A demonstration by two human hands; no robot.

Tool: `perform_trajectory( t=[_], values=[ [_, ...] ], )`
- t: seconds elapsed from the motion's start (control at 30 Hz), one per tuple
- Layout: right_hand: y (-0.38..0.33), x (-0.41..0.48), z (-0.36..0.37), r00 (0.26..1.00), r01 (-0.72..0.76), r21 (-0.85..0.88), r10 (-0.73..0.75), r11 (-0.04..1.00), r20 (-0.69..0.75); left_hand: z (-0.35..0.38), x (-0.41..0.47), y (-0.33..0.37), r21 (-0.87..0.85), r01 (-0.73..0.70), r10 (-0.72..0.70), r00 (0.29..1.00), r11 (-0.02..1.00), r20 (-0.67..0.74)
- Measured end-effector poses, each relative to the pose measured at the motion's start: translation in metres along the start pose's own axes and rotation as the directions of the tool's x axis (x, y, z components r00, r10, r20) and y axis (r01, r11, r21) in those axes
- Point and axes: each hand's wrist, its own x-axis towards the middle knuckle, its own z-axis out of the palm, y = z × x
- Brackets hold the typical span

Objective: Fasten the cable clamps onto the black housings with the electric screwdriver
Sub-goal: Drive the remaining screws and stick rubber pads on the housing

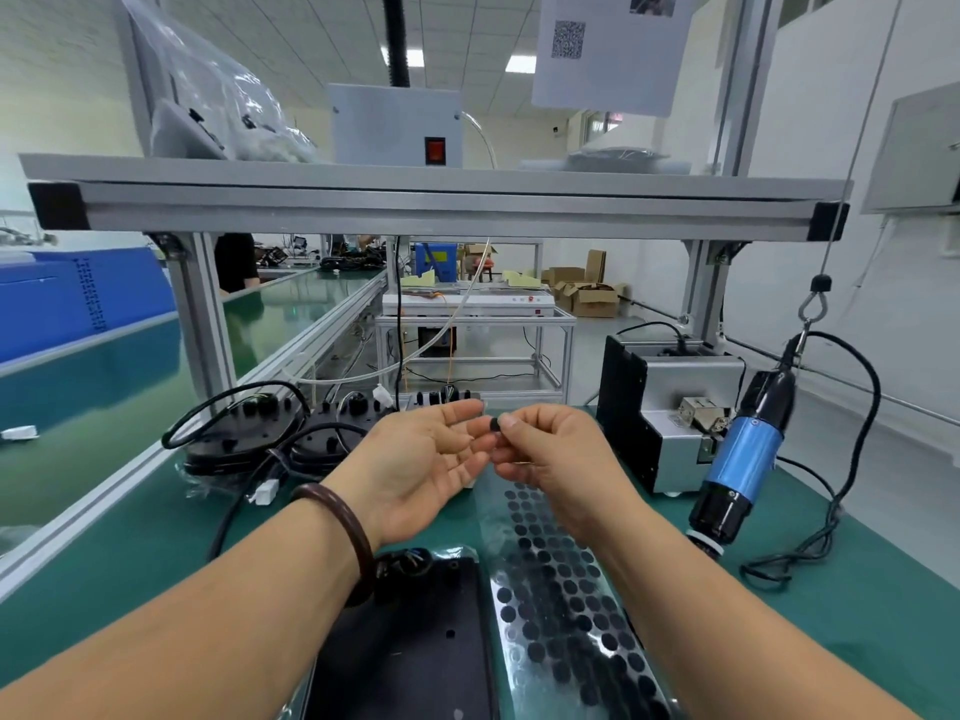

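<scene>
- Above the black housing [415, 641], your right hand [550, 449] pinches a small black piece [493, 424]; your left hand [421, 459] lies spread.
- Right of that housing, the electric screwdriver [743, 459] hangs untouched: fastening seems not yet begun.

Bright, even indoor light from rectangular white ceiling panels [519, 63] high above the hands. Shadows faint and soft. Glare on the shiny clear film sheet of black dots [561, 589] below the right hand [550, 459]. Wide-angle bending at edges, slight overall softness.
</scene>
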Motion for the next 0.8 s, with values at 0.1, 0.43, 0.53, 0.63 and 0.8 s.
perform_trajectory(
  t=[0.1,0.43,0.53,0.63,0.8],
  values=[
    [-0.001,-0.003,0.001,0.999,0.053,-0.144,-0.052,0.988,0.007,-0.001,-0.006,0.0,0.013,-0.006,0.006,1.0,1.0,-0.009],
    [-0.011,-0.006,0.006,0.988,0.157,-0.305,-0.154,0.939,0.035,-0.016,-0.032,0.007,0.264,-0.088,0.105,0.993,0.961,-0.052],
    [-0.018,-0.007,0.006,0.991,0.122,-0.289,-0.098,0.95,0.093,-0.026,-0.042,0.009,0.377,-0.1,0.14,0.987,0.921,-0.08],
    [-0.023,-0.012,0.01,0.977,0.025,-0.327,0.046,0.945,0.207,-0.032,-0.054,0.004,0.509,-0.1,0.167,0.982,0.855,-0.088],
    [-0.011,-0.038,0.012,0.893,-0.068,-0.461,0.26,0.885,0.368,-0.039,-0.077,-0.013,0.741,-0.126,0.236,0.971,0.66,-0.044]
  ],
)
